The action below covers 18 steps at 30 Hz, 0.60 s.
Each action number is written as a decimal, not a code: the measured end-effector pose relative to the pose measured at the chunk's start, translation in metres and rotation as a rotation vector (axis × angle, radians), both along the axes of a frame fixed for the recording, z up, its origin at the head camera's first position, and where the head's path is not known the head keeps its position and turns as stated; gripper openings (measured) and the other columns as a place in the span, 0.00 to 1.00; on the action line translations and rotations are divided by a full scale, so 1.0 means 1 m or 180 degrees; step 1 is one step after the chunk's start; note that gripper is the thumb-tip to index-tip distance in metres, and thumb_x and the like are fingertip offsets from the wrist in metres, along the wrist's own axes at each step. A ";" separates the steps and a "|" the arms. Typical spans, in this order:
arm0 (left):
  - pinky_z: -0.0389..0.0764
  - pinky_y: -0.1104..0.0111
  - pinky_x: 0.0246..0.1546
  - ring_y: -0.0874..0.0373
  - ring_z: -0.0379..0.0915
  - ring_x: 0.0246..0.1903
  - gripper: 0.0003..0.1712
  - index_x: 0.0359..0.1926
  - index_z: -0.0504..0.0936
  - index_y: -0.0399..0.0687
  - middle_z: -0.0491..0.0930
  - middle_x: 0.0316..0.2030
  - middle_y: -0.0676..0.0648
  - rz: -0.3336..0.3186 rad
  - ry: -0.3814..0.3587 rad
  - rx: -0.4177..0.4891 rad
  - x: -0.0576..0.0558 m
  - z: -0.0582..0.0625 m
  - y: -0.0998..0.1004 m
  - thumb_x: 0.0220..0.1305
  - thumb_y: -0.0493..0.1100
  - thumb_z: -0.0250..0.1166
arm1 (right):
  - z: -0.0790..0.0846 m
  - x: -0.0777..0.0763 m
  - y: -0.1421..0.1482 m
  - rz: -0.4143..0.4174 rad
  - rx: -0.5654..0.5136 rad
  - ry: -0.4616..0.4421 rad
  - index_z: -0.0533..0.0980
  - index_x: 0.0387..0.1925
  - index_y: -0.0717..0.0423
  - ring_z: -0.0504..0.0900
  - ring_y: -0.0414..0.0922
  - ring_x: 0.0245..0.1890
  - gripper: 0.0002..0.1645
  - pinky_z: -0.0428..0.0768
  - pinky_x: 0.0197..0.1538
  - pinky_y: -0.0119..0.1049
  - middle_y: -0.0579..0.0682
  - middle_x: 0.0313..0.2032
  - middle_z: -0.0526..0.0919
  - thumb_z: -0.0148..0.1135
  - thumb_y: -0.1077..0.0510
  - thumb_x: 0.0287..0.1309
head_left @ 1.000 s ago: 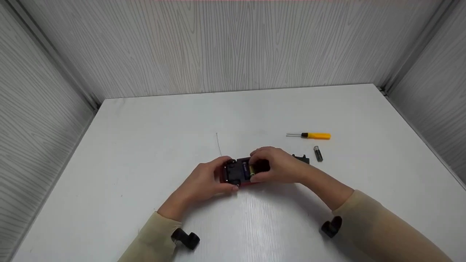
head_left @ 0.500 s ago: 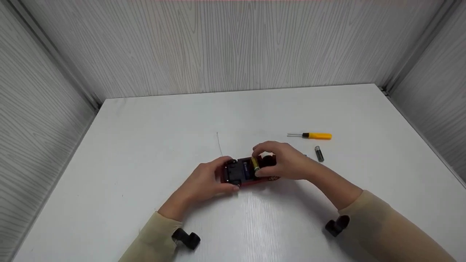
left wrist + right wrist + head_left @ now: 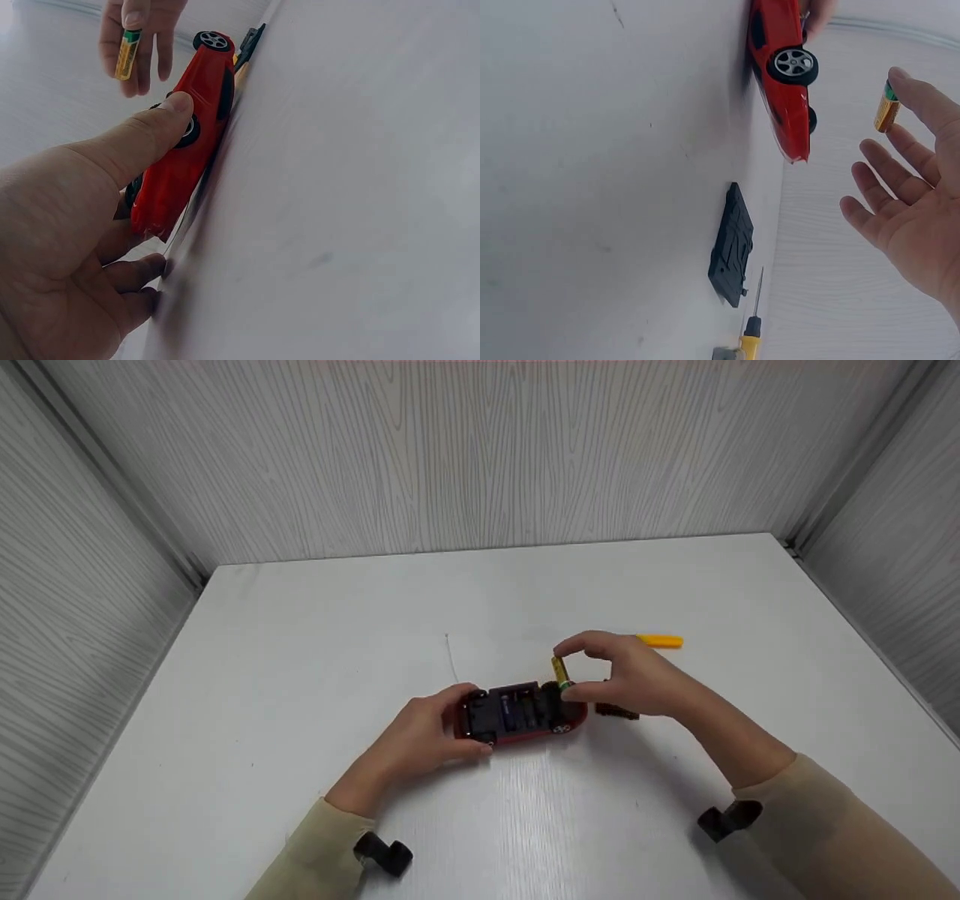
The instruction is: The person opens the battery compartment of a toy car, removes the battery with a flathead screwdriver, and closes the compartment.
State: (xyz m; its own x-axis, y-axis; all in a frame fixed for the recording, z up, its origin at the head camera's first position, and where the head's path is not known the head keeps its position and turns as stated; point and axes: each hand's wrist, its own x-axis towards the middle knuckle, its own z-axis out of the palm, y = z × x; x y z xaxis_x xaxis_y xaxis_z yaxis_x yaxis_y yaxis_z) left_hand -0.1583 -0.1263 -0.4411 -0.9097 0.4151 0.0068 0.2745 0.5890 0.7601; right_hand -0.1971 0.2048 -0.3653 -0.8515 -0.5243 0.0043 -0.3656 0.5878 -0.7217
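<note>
Red toy car (image 3: 517,716) wheels up, yellow battery (image 3: 559,670) held clear of it

Pale wood-grain panels (image 3: 480,457) stand around a white worktop (image 3: 337,645). Two arms in beige sleeves (image 3: 311,847) reach over it from the near edge. The left hand (image 3: 424,735) grips one end of the red toy car, thumb along one side and fingers along the other. The right hand (image 3: 630,679) pinches the yellow battery between thumb and forefinger, its other fingers spread apart.

The car lies upside down at the middle of the worktop, its underside bay open. To its right and farther back is a screwdriver (image 3: 750,335) with a yellow handle, partly hidden in the head view by the right hand. A flat black cover (image 3: 733,247) lies just beyond the car's free end, not touching it. The yellow battery, green at one end, is tilted in the air by that same end. A blue battery (image 3: 507,712) sits crosswise in the bay. Thinnest of all, a wire (image 3: 451,658) extends from near the left hand's fingers.
</note>
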 end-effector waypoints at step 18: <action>0.75 0.56 0.60 0.57 0.76 0.51 0.47 0.72 0.76 0.59 0.83 0.58 0.55 -0.0010 0.0024 -0.0010 0.000 -0.002 -0.001 0.53 0.58 0.85 | 0.004 -0.006 0.075 -0.0391 -0.0010 0.0107 0.80 0.63 0.50 0.76 0.60 0.69 0.28 0.74 0.69 0.58 0.48 0.61 0.82 0.78 0.53 0.63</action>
